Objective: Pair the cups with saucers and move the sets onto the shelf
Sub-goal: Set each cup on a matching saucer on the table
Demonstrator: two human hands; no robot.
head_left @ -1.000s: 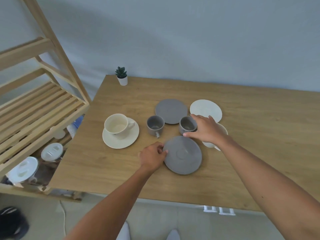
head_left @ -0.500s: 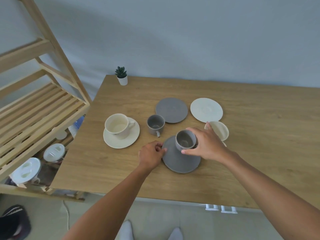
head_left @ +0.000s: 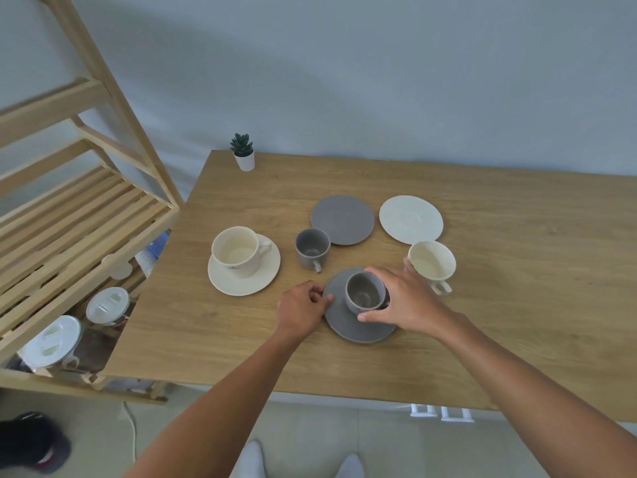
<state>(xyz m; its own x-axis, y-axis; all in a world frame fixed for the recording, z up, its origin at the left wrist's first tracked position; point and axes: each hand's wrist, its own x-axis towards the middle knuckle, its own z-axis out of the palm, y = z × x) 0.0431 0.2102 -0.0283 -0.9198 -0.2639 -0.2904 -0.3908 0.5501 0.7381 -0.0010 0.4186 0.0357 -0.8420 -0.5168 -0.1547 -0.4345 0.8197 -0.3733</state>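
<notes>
My right hand (head_left: pixel 408 303) grips a grey cup (head_left: pixel 364 294) that sits on the near grey saucer (head_left: pixel 348 326). My left hand (head_left: pixel 301 307) pinches that saucer's left rim. A second grey cup (head_left: pixel 312 248) stands alone beside a bare grey saucer (head_left: pixel 343 219). A cream cup (head_left: pixel 236 250) rests on a cream saucer (head_left: pixel 244 279) at the left. Another cream cup (head_left: pixel 432 263) stands behind my right hand, below an empty cream saucer (head_left: pixel 411 219). The slatted wooden shelf (head_left: pixel 69 222) is at the left.
All crockery sits on a wooden table (head_left: pixel 517 288). A small potted plant (head_left: pixel 243 156) stands at its far left corner. White lidded containers (head_left: pixel 51 341) sit on the shelf's lower level. A dark shoe (head_left: pixel 31 439) lies on the floor at the lower left.
My right hand has carried the grey cup from behind the near grey saucer onto it. My left hand has stayed on the saucer's rim.
</notes>
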